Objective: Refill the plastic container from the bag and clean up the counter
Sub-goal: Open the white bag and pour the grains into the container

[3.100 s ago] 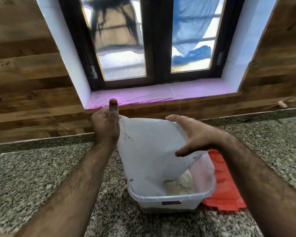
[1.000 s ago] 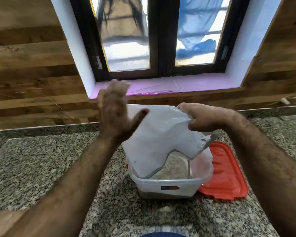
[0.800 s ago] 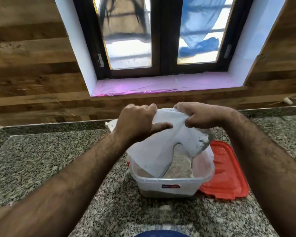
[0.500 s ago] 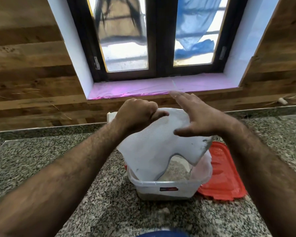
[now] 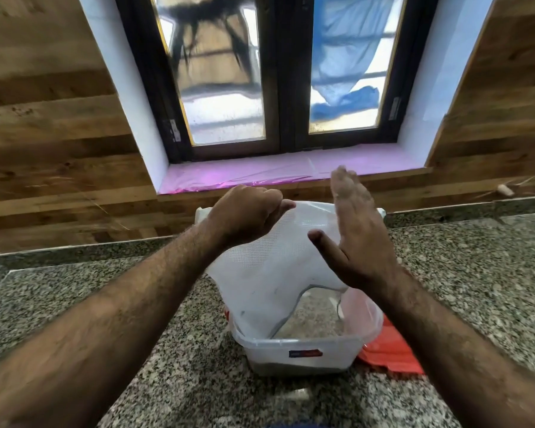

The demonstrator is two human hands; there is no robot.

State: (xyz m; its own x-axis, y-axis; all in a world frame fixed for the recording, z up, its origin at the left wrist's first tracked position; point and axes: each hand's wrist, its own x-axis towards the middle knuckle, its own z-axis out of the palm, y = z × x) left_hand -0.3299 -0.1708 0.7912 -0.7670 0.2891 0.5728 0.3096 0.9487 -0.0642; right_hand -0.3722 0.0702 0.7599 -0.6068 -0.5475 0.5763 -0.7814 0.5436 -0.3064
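Note:
A white plastic bag (image 5: 269, 267) hangs upside down over a clear plastic container (image 5: 303, 350) on the granite counter (image 5: 105, 288). Greyish powder lies in the container's bottom. My left hand (image 5: 244, 214) grips the bag's upper edge in a fist. My right hand (image 5: 355, 236) is raised flat with straight fingers beside the bag's right side, palm facing the bag; contact cannot be told. A red lid (image 5: 389, 350) lies under my right forearm, right of the container.
A wooden wall and a dark-framed window with a pink-lined sill (image 5: 275, 174) stand behind the counter. A small pale object (image 5: 504, 190) sits on the ledge at the far right. Something blue (image 5: 294, 425) shows at the bottom edge.
My right hand let go of the bag's top and opened flat beside it. My left hand took hold of the upper edge and keeps it. The bag stays over the container.

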